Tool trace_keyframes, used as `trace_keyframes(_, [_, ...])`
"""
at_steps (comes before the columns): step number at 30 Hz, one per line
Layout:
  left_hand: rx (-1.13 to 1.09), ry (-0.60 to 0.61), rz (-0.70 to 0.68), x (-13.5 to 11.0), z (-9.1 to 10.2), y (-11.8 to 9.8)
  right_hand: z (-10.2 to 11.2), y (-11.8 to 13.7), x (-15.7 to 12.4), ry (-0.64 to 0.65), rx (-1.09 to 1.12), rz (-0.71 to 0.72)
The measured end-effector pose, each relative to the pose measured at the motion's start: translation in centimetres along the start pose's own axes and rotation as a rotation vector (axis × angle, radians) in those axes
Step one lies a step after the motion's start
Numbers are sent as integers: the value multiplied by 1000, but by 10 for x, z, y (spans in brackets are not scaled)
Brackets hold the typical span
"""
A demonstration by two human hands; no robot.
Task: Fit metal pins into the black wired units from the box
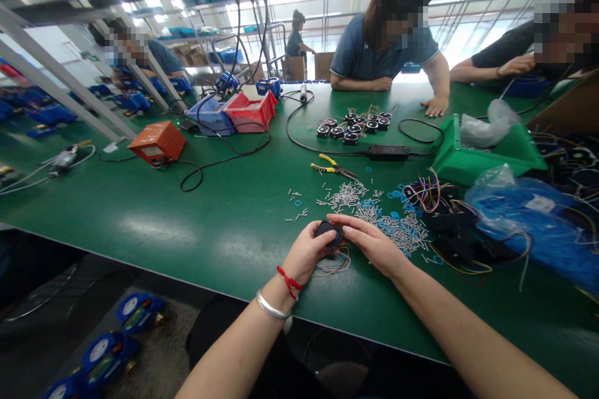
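My left hand [309, 251] and my right hand [369, 243] meet over the green table [187, 212] near its front edge. Both are closed round a small black part [327, 229] with thin coloured wires [334, 264] trailing from it toward me. The right fingers lie across the part's top, the left fingers cup it from the side. Just beyond my hands lies a scatter of several small metal pins [369, 206] and blue rings [390, 219].
Yellow-handled pliers [332, 168] lie past the pins. Finished black parts [353, 124] sit farther back, beside a black power brick [387, 151]. A green bin [472, 159], a blue plastic bag [538, 218], wired parts [449, 224], red [250, 112] and blue bins, an orange box [158, 142]. Other people lean on the far edge.
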State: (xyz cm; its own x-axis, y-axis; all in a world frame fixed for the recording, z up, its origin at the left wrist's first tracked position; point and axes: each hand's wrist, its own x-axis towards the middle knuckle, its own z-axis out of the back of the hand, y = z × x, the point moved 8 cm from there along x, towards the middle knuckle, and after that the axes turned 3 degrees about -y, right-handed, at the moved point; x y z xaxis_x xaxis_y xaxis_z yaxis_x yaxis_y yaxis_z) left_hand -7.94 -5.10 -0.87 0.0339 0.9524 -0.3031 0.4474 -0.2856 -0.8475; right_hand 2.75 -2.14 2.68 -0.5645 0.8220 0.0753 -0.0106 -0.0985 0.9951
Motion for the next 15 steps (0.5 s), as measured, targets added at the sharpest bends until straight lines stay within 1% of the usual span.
trace_keyframes(3, [11,-19,-33,-1,2,-5,-8,8,-1,80,-37,49])
trace_keyframes(5, [15,-20,-44,-2,2,-7,-14,8,-2,117,-50,62])
trace_keyframes(11, [-48,32,-37,-9,-8,-11,-15,6,-2,101,-144,103])
trace_keyframes(15, [17,30,-60,-10,-7,-12,-15,12,-3,92,-220,136])
